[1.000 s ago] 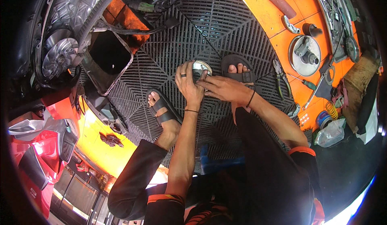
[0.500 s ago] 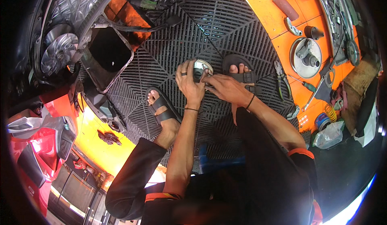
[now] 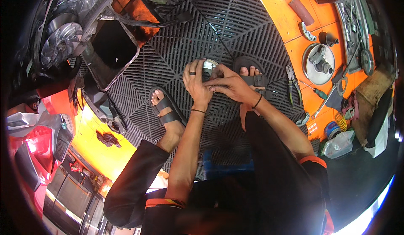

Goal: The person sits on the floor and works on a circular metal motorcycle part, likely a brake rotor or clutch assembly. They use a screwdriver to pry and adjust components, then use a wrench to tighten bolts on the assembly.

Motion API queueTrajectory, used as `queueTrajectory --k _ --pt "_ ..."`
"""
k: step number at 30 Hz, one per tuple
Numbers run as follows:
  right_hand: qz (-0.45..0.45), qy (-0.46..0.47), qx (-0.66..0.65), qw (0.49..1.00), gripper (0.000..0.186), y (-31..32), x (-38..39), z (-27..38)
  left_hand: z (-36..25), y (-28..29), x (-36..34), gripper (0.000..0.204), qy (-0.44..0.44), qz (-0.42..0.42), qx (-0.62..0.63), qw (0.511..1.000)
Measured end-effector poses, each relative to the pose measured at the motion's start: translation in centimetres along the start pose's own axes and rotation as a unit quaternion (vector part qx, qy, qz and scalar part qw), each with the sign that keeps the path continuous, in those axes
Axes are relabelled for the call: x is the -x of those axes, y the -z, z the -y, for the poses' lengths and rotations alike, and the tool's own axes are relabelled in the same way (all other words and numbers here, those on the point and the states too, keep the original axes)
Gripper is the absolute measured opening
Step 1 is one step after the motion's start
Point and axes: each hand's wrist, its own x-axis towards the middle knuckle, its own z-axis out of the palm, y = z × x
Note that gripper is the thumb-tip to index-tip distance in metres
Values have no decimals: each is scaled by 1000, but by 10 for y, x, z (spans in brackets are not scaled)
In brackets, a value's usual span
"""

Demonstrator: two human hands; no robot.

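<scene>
Between my feet, low over the dark ribbed mat, I hold a round, silvery metal part [image 3: 210, 65] with a hollow, dark inside. My left hand [image 3: 196, 83] is wrapped around its left side, a dark ring on one finger. From the right, my right hand [image 3: 231, 84] reaches in with bent fingers against the part's right and near edge. Its fingertips are close to my left thumb and cover much of the part. Whether they pinch something small there is too hard to see.
The ribbed mat [image 3: 168, 54] lies under my sandalled feet. On orange tiles to the right are pliers [image 3: 291, 85], a flanged metal disc with a shaft [image 3: 318, 64], a curved shoe-like piece [image 3: 307, 31], a brown cylinder [image 3: 301, 11] and a yellow spring [image 3: 341, 121]. Opened machinery [image 3: 63, 41] stands left.
My right hand's fingers have shifted left and slightly down across the part's near edge, hiding more of it. My left hand keeps its hold on the metal part.
</scene>
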Motion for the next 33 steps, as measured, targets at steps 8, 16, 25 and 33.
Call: queueTrajectory --k 8,16,25,33 --pt "-97 26 -8 995 11 -12 -1 4 2 -2 0 54 11 6 2 1000" --pt "-120 -29 0 992 11 -14 -12 21 3 1 2 64 33 12 5 999" --pt "-25 -52 83 995 31 2 -43 28 11 -11 8 63 12 -22 11 1000" --pt "61 -208 13 976 48 27 -85 27 14 -15 9 59 15 -34 24 999"
